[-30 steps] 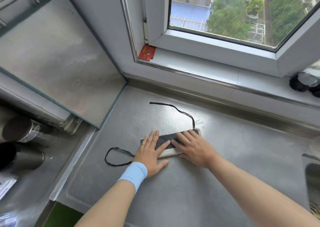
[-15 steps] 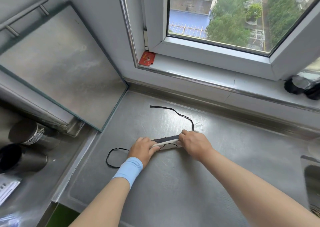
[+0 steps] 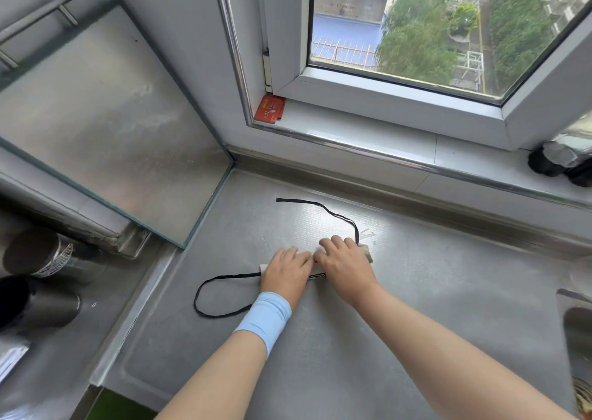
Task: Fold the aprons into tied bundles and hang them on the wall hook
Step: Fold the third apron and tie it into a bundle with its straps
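Observation:
A folded apron (image 3: 366, 253) lies as a narrow cream strip on the steel counter (image 3: 416, 307), mostly hidden under both hands. My left hand (image 3: 286, 274), with a light blue wristband, presses on its left half. My right hand (image 3: 344, 264) presses on the right half, fingers curled over the far edge. A black strap loop (image 3: 205, 298) trails out to the left. Another black strap (image 3: 323, 209) runs from the apron's right end toward the window. No wall hook is in view.
A glass panel (image 3: 105, 131) stands at the left. Dark metal cups (image 3: 41, 278) lie at the lower left. A red card (image 3: 270, 108) sits on the window sill, dark objects (image 3: 563, 163) at its right end. A sink edge (image 3: 576, 323) shows at the right.
The apron went from a flat dark band under open palms to a narrower cream strip folded over once more. Both hands now lie close together on top of it.

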`<state>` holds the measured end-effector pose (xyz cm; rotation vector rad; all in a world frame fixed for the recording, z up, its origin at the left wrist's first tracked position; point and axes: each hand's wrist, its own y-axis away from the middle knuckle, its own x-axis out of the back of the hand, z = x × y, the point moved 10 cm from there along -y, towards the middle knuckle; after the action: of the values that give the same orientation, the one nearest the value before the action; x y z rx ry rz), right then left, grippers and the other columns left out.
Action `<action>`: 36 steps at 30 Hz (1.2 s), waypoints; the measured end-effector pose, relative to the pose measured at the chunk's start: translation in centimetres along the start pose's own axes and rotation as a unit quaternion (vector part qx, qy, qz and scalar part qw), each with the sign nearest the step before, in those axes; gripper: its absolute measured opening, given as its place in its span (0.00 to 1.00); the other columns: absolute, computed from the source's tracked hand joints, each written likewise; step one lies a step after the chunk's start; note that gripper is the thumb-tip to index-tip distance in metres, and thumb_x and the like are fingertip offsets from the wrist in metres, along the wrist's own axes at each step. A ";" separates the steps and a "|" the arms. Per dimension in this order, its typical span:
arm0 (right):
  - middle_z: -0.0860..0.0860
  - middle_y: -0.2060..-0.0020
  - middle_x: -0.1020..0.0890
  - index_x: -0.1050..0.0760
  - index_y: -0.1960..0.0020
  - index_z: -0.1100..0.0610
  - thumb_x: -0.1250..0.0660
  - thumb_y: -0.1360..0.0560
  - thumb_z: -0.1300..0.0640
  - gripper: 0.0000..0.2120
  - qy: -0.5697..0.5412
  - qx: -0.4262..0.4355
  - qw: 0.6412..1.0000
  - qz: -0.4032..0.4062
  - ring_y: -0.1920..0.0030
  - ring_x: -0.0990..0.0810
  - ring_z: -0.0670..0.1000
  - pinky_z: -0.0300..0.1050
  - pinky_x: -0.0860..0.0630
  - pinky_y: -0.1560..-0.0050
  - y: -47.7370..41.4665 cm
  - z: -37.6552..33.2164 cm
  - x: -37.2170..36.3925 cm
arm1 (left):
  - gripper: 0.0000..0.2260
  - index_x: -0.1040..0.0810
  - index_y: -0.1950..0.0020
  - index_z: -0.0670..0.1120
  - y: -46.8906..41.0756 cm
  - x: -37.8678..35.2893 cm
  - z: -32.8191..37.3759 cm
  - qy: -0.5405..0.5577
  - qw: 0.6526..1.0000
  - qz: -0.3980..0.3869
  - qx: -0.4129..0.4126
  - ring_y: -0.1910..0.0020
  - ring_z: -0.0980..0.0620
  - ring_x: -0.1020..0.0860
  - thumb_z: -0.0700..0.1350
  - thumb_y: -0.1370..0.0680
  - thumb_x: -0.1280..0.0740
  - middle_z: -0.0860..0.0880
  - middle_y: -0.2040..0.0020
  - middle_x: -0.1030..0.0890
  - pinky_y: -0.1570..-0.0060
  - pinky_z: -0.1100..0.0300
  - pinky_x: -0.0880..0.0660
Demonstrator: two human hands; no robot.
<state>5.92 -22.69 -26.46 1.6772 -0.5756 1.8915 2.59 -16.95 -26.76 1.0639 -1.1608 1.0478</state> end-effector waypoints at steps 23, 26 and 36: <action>0.58 0.28 0.29 0.25 0.40 0.60 0.46 0.20 0.55 0.15 -0.150 0.013 0.987 -0.059 0.28 0.29 0.58 0.57 0.30 0.31 1.7 1.8 -4.1 | 0.31 0.44 0.22 0.51 2.0 -3.6 -3.4 0.002 0.993 -0.112 0.044 0.22 0.49 0.56 0.63 0.22 0.47 0.51 0.20 0.52 0.25 0.45 0.59; 0.59 0.45 0.18 0.22 0.52 0.59 0.46 0.27 0.60 0.14 -0.026 0.034 0.998 -0.042 0.49 0.18 0.61 0.56 0.20 0.51 0.8 1.1 -3.1 | 0.22 0.32 0.30 0.49 1.0 -1.9 -2.4 0.017 0.994 -0.083 0.066 0.27 0.47 0.41 0.55 0.21 0.39 0.50 0.25 0.39 0.30 0.54 0.42; 0.50 0.47 0.21 0.26 0.40 0.53 0.38 0.22 0.50 0.13 -0.162 0.041 0.976 -0.140 0.52 0.20 0.56 0.46 0.33 0.52 2.0 0.5 3.7 | 0.16 0.26 0.38 0.57 3.0 1.6 -2.5 0.220 0.962 -0.123 0.109 0.43 0.49 0.26 0.41 0.22 0.40 0.55 0.43 0.23 0.46 0.56 0.27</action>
<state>4.78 -24.11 -22.62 2.0218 -0.3626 1.4721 0.23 -13.88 -25.15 1.0448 -0.5509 1.1560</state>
